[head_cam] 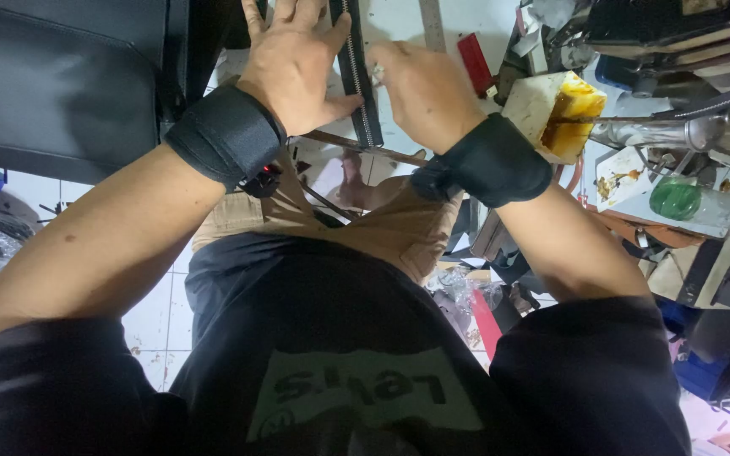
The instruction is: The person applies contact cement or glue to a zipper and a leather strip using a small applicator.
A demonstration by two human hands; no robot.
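A black padded seat (52,76) fills the upper left. At the right stand a cream block with yellow-brown staining (553,111), a green glass jar (675,199) and a grey metal pipe (661,132). A red strip (473,61) lies near a white tiled floor (158,325)

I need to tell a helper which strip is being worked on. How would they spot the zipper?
Start at the pale worktable at the top. The zipper runs between the left hand and right hand. It alone is a long black strip with silvery teeth.
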